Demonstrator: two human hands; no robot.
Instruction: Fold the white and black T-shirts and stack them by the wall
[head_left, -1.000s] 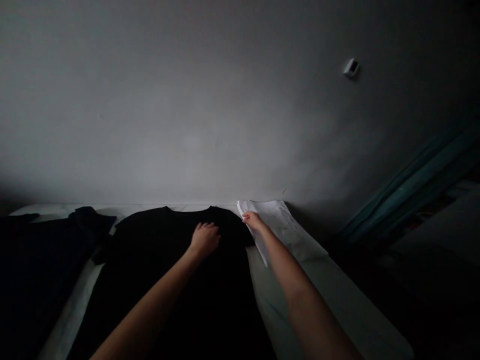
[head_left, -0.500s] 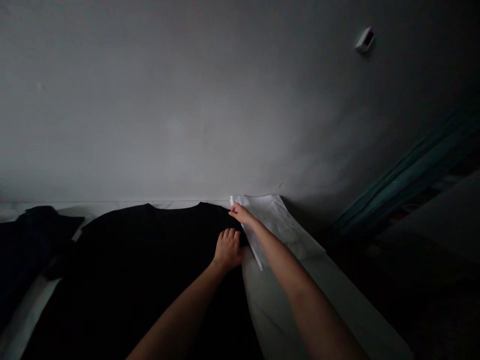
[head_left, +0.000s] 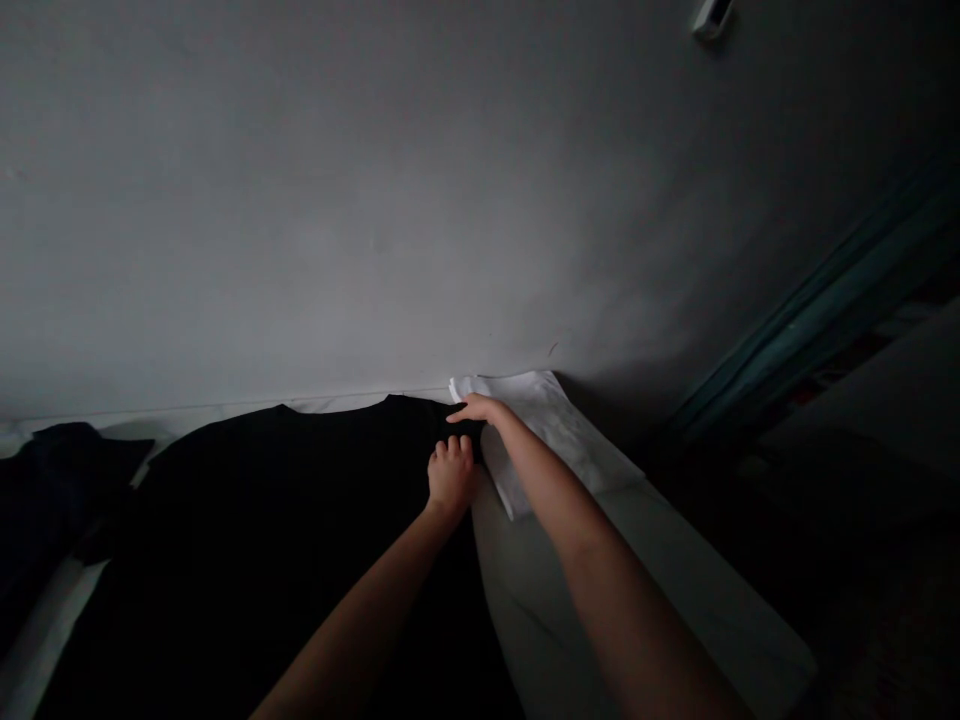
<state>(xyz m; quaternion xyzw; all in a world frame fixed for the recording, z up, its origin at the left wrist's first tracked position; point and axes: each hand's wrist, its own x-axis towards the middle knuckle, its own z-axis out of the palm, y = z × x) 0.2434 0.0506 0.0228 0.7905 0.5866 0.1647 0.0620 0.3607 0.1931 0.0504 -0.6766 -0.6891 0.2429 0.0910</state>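
Observation:
A black T-shirt (head_left: 225,520) lies flat on a pale mattress or bed sheet (head_left: 637,570), its collar toward the wall. My left hand (head_left: 451,478) rests on the shirt's right part, fingers slightly apart and bent. Just above it, my right hand (head_left: 474,408) reaches over the shirt's shoulder edge, fingers together and pointing left. A folded white cloth (head_left: 547,425) lies beside that hand, partly under my right forearm. Its left end meets the black shirt, and I cannot tell whether my fingers pinch anything.
A dark navy garment (head_left: 60,480) lies at the left, next to the black shirt. A grey wall (head_left: 300,200) runs behind the bed, with a small white wall fixture (head_left: 711,15) high up. A teal curtain (head_left: 817,320) hangs at the right, above a dark floor.
My left hand has slid right across the shirt, closer to my right hand. My right hand has shifted slightly left over the shoulder edge. The view has tilted downward.

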